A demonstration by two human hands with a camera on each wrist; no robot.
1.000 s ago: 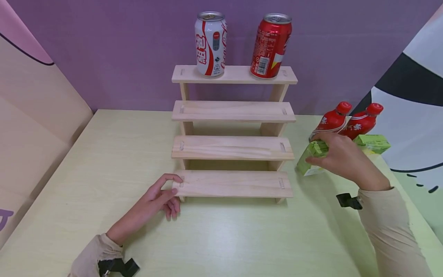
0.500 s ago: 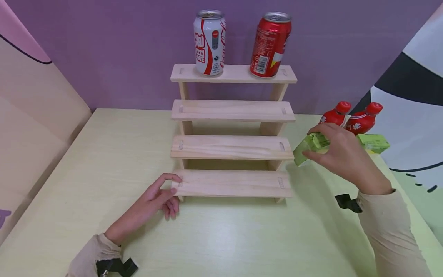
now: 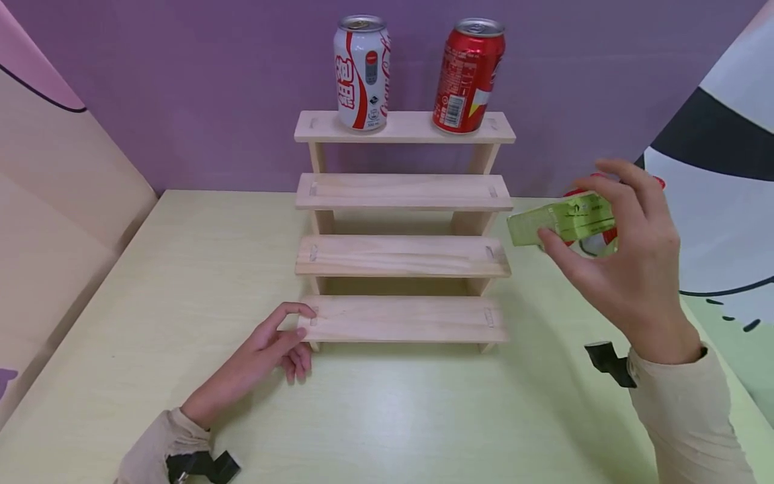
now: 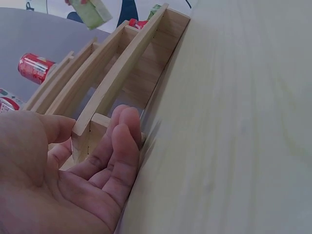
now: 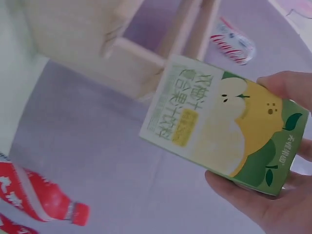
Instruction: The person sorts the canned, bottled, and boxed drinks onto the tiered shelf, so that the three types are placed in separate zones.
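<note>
A four-tier wooden display rack (image 3: 402, 255) stands mid-table. My left hand (image 3: 266, 346) pinches the left end of its lowest board between thumb and index finger, the other fingers loosely curled below. Right of the rack, my right hand (image 3: 641, 269) holds a green juice box (image 3: 559, 220) in the air, tilted nearly flat. In the right wrist view the juice box (image 5: 229, 126) shows yellow fruit on its front, gripped near one end by thumb and fingers. On the top board stand a white-and-red soda can (image 3: 363, 74) and a red soda can (image 3: 468, 77).
Red-capped bottles (image 5: 44, 192) stand at the table's right back, mostly hidden behind my right hand in the head view. A purple wall (image 3: 242, 87) closes the back. A pale side wall (image 3: 66, 222) rises at the left.
My right hand has lifted the juice box from the table beside the bottles, up and back, tipping it nearly flat. My left hand has kept its place on the lowest board.
</note>
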